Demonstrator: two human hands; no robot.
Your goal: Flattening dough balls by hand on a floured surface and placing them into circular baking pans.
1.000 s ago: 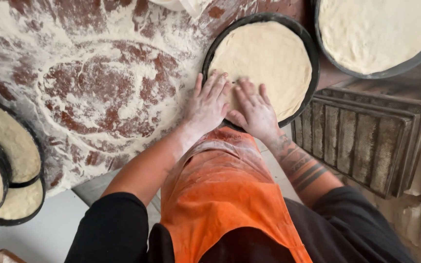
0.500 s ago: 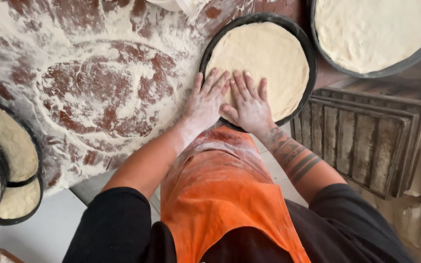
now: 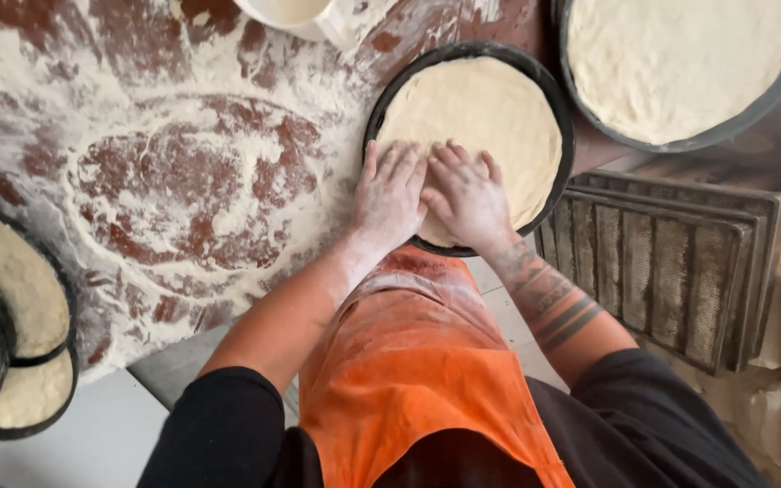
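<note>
Pressing flat and side by side, fingers spread, left hand (image 3: 389, 194) and right hand (image 3: 468, 196) on the near edge of the dough round (image 3: 490, 117) in its dark round pan (image 3: 555, 99) on the floured table (image 3: 137, 181), larger dough pan (image 3: 680, 63) beyond, stacked pans (image 3: 11, 316) left.

Soft even daylight, sharp, faint shadows

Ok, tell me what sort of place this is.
Most likely a pizza kitchen or bakery. Both hands, left hand and right hand, press a round of dough in a dark pan on a floured table, with stacked pans of dough at the left.
</note>
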